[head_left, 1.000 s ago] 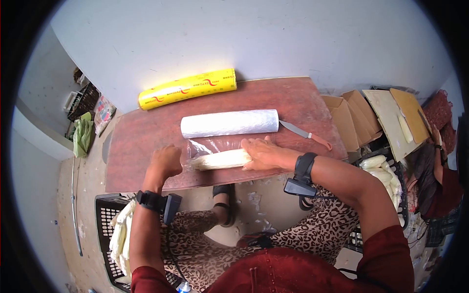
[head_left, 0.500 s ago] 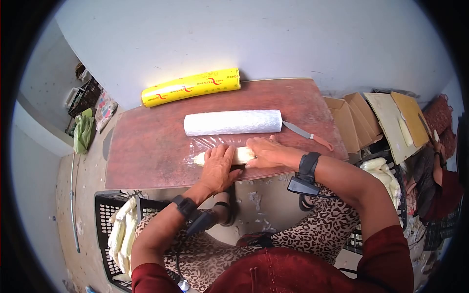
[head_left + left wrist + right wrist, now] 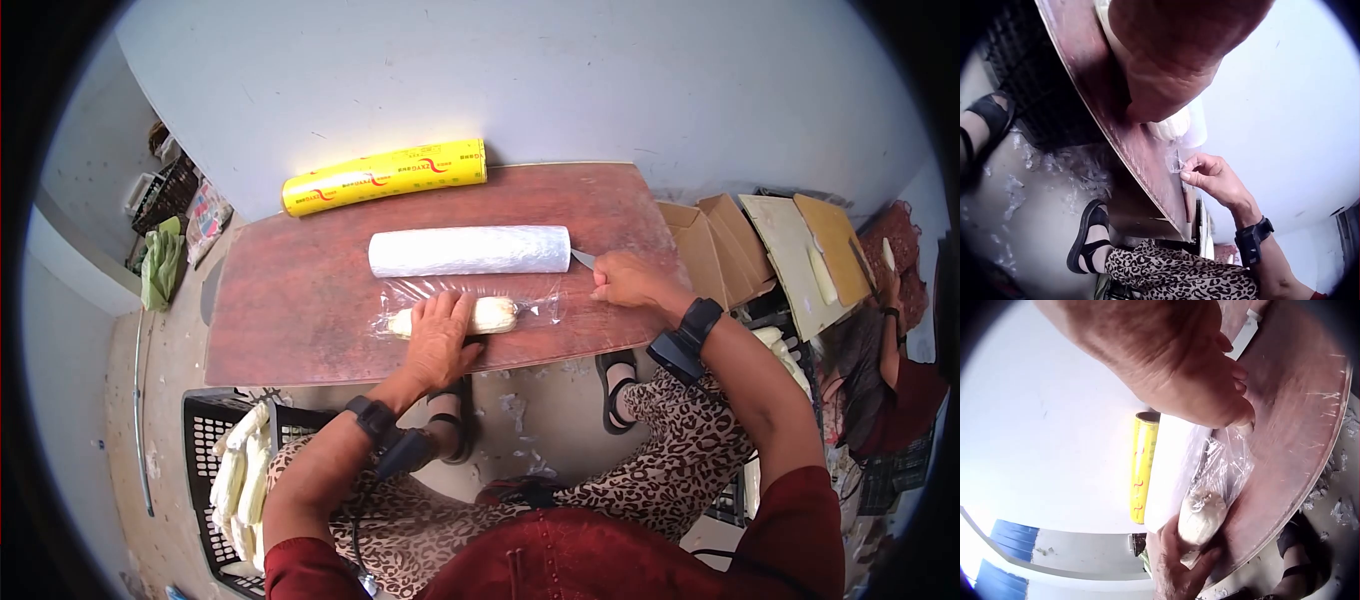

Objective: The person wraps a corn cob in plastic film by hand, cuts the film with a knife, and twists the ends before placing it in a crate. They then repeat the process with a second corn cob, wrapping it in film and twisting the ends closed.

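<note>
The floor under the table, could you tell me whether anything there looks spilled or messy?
Yes: pale scraps lie scattered on the floor below the table edge, around the sandalled feet. On top, nothing looks spilled.

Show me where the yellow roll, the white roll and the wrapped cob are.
yellow roll [image 3: 385, 177], head view, middle of its printed side.
white roll [image 3: 468, 250], head view, middle of its length.
wrapped cob [image 3: 495, 314], head view, bare right end beside the left hand.
</note>
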Tool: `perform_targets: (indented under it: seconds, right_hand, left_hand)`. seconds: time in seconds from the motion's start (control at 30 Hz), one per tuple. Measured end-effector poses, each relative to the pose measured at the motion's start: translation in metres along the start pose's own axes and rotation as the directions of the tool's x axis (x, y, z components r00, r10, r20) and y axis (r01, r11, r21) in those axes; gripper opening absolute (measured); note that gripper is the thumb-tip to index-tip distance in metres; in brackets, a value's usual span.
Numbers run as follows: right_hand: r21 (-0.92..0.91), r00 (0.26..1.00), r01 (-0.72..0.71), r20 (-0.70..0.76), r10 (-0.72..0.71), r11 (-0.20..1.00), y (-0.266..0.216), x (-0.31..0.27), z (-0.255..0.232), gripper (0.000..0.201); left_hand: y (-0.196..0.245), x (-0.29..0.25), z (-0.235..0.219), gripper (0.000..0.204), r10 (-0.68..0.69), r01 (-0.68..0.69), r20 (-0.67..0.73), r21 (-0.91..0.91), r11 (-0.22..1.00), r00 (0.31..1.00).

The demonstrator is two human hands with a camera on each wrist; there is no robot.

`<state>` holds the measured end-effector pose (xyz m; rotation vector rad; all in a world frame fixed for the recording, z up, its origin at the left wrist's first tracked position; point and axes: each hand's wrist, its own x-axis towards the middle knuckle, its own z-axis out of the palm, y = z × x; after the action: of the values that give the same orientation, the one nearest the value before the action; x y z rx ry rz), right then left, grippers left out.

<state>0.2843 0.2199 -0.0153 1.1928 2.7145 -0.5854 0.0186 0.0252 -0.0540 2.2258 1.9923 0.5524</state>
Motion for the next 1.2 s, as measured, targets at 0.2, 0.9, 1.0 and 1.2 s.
perform_targets:
  seconds: [0.2, 0.9, 1.0, 1.2]
  right_hand:
    - [-0.009, 0.966, -0.143, -0.217, 0.137, 0.99, 0.037, -0.015, 0.011, 0.029]
    - [0.706, 0.893, -0.176, -0.18, 0.414, 0.686, 0.052, -0.026, -0.039, 0.016]
    - [0.688, 0.952, 0.054, -0.254, 0.171, 0.724, 0.019, -0.012, -0.036, 0.013]
    - [0.286, 0.931, 0.322, -0.268, -0.247, 0.903, -0.074, 0.012, -0.029, 0.012]
  left_hand:
    - [0.0, -0.003, -0.001, 0.071, -0.011, 0.012, 0.026, -0.026, 1.0, 1.0]
    - [-0.025, -0.01, -0.009, 0.056, -0.029, 0.028, 0.071, 0.007, 1.0, 0.997]
    - [-0.031, -0.009, -0.013, 0.053, -0.076, 0.073, 0.144, 0.027, 0.997, 0.987]
    - [-0.047, -0.016, -0.021, 0.046, -0.195, 0.184, 0.188, 0.075, 0.98, 0.963]
